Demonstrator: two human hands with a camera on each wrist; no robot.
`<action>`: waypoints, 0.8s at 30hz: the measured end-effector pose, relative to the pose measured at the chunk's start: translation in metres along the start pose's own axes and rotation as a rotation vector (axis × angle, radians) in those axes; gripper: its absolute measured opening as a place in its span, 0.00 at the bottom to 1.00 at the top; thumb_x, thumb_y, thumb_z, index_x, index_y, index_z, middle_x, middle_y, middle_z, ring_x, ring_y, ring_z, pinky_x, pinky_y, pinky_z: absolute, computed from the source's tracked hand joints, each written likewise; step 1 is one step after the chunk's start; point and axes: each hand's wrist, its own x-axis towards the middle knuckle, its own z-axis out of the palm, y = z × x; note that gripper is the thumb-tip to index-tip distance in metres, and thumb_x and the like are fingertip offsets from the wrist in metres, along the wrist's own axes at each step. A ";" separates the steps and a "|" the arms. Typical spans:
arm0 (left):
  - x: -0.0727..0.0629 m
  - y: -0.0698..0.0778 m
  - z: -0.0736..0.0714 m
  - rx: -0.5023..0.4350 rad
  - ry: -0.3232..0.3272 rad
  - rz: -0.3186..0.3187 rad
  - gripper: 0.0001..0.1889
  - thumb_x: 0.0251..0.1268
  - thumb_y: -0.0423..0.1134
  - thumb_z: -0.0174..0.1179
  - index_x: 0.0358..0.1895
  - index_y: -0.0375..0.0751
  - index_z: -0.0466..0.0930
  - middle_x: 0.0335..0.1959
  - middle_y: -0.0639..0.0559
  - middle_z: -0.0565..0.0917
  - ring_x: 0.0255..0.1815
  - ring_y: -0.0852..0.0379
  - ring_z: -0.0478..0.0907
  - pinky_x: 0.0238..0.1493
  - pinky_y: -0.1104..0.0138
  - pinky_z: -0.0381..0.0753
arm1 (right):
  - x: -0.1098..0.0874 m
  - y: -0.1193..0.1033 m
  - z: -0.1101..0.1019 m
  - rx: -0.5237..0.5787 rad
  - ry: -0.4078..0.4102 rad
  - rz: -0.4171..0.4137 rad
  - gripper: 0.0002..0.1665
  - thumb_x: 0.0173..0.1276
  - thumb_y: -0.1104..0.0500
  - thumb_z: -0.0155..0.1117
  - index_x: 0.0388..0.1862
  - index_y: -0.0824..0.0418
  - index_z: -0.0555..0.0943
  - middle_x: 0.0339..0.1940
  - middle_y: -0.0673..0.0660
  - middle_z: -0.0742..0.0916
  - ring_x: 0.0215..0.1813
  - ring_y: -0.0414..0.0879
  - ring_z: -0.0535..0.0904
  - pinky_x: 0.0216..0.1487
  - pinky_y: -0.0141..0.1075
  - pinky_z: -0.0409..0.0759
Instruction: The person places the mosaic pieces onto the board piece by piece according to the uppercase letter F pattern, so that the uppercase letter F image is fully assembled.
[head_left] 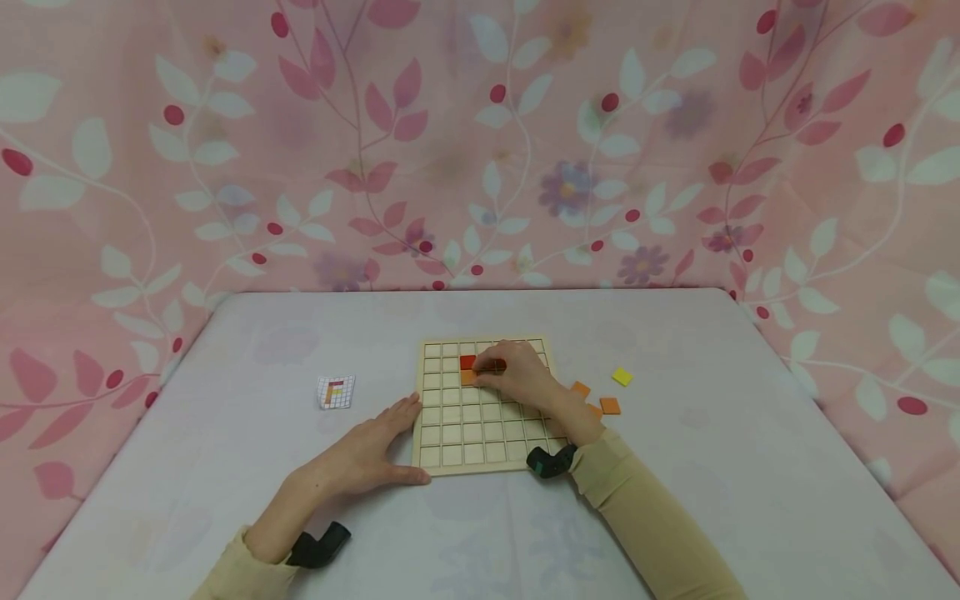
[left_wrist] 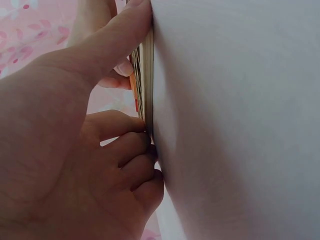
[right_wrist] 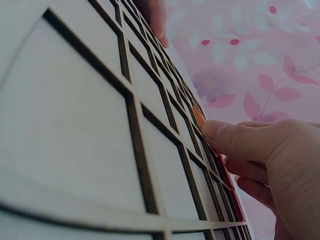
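A square wooden grid board (head_left: 450, 433) lies on the table. Red tiles (head_left: 468, 362) fill cells toward its far side, partly covered by my right hand (head_left: 521, 375). Just below the leftmost red one, an orange tile (head_left: 468, 378) sits at my right thumb and fingertips, which pinch it at the board. The right wrist view shows the thumb on that orange tile (right_wrist: 199, 117), with the other fingers curled behind. My left hand (head_left: 352, 457) rests spread at the board's near left corner, thumb at the front edge and fingertips along the left side.
Several loose orange tiles (head_left: 610, 406) lie right of the board, some partly behind my right wrist. A yellow tile (head_left: 622, 377) is farther out. Left of the board is a small paper card (head_left: 335, 392) with a coloured grid pattern. Floral cloth (head_left: 480, 167) hangs behind the table.
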 end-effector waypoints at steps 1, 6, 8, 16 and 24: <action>0.000 0.000 0.000 0.001 0.000 -0.002 0.57 0.51 0.62 0.72 0.79 0.39 0.54 0.82 0.48 0.52 0.82 0.43 0.47 0.77 0.42 0.53 | 0.000 0.000 0.000 -0.002 0.002 -0.002 0.10 0.58 0.56 0.78 0.38 0.55 0.88 0.37 0.47 0.90 0.42 0.42 0.82 0.49 0.39 0.79; -0.001 0.000 0.000 0.005 0.000 -0.003 0.57 0.51 0.62 0.72 0.79 0.38 0.54 0.82 0.48 0.52 0.82 0.42 0.47 0.77 0.42 0.53 | 0.000 0.000 0.001 -0.001 0.010 -0.007 0.11 0.57 0.55 0.79 0.38 0.55 0.88 0.38 0.47 0.90 0.42 0.42 0.83 0.49 0.38 0.79; -0.001 0.000 0.000 0.006 0.000 -0.006 0.57 0.51 0.63 0.72 0.79 0.38 0.54 0.82 0.48 0.52 0.82 0.43 0.47 0.77 0.42 0.53 | 0.000 0.000 0.000 0.005 0.011 -0.008 0.11 0.57 0.55 0.79 0.39 0.55 0.88 0.38 0.47 0.90 0.43 0.42 0.83 0.50 0.38 0.80; 0.000 0.000 0.000 0.011 0.001 -0.007 0.57 0.51 0.62 0.72 0.79 0.38 0.54 0.82 0.48 0.52 0.82 0.43 0.48 0.77 0.42 0.53 | 0.000 0.000 0.000 0.001 0.013 -0.007 0.11 0.56 0.56 0.79 0.38 0.55 0.88 0.37 0.47 0.90 0.43 0.42 0.84 0.50 0.39 0.80; 0.000 0.001 0.000 0.005 0.001 -0.011 0.57 0.51 0.63 0.72 0.79 0.39 0.53 0.82 0.49 0.52 0.82 0.43 0.47 0.77 0.43 0.52 | 0.000 -0.001 0.001 0.000 -0.007 0.007 0.09 0.58 0.55 0.78 0.38 0.54 0.88 0.36 0.46 0.90 0.39 0.40 0.81 0.46 0.36 0.78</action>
